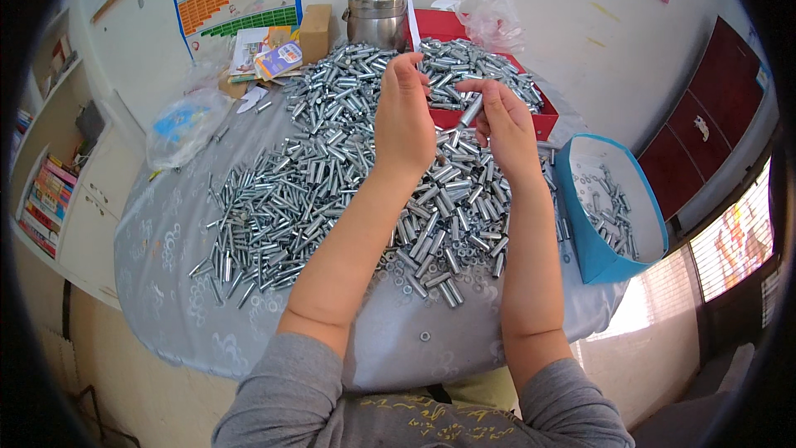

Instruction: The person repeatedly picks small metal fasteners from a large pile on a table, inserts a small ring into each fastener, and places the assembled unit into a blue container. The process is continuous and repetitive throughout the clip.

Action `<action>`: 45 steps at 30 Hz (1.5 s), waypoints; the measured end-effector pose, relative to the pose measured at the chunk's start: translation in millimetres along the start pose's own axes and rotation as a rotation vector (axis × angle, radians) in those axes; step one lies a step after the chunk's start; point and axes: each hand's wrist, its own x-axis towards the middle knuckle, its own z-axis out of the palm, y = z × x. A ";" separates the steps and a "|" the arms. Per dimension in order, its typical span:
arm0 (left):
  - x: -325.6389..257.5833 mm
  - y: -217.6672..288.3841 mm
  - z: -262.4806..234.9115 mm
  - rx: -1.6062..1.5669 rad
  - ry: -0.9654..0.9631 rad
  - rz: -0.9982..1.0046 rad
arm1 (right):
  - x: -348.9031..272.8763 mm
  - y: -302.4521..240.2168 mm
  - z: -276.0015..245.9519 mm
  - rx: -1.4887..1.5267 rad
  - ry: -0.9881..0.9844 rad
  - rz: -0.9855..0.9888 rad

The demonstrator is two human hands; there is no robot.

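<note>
My right hand (507, 129) is closed, pinching a shiny metal sleeve (472, 110) between thumb and fingers above the heap. To its left, my left hand (405, 116) is raised with its fingers bent inward. Its back and wrist hide whatever lies inside the grip. Under both hands spreads a large heap of silvery metal bolts and sleeves (290, 199). Small nuts and washers (406, 278) are scattered along its near edge. Behind the hands, a red box (543, 124) holds more of the metal parts.
A blue fabric bin (609, 261) with some metal parts inside stands at the right table edge. Along the back are a steel pot (377, 18), a cardboard box (315, 33), booklets (278, 58) and a clear plastic bag (489, 21). Another plastic bag (186, 129) lies at left.
</note>
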 end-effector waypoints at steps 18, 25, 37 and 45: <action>2.1 -4.4 -0.1 0.038 -0.017 0.018 | -2.1 40.6 -35.0 -0.919 -0.335 0.544; -0.3 -1.1 1.3 0.035 -0.032 0.025 | -27.8 28.3 -16.5 -0.912 -0.684 0.804; -0.2 -1.8 0.2 -0.006 -0.033 0.038 | -22.8 21.0 -12.5 -0.789 -0.605 0.717; 2.8 -5.9 -2.0 -0.002 -0.011 0.063 | -7.6 10.5 -19.6 -0.559 -0.182 0.045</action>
